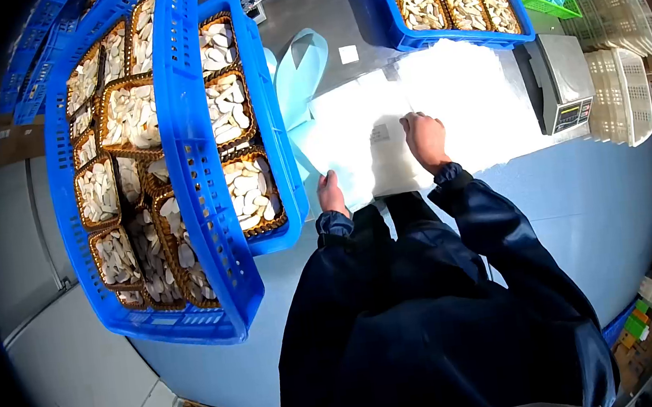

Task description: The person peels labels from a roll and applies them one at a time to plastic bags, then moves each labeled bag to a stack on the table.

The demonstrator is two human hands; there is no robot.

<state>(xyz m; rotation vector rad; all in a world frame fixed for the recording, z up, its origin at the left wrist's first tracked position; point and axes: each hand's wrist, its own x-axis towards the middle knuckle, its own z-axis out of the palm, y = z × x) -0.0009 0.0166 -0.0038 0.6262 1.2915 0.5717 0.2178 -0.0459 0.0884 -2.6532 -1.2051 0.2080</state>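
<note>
Right hand point(426, 142): fingers curled in close together at the white sheets point(344, 114), though with all that glare it can't be told if an edge is pinched. Left hand point(331, 195): thumb and fingers kinda half closed at the near left edge, grip can't be made out either. The sheets are spread flat on the table point(330, 4) right under both hands, bordered by a pale blue strip point(293, 100) on the left. Further out, blue crates point(196, 138) are loaded with trays point(128, 115) of pale pieces, and a scale point(564, 71) is parked on the right
</note>
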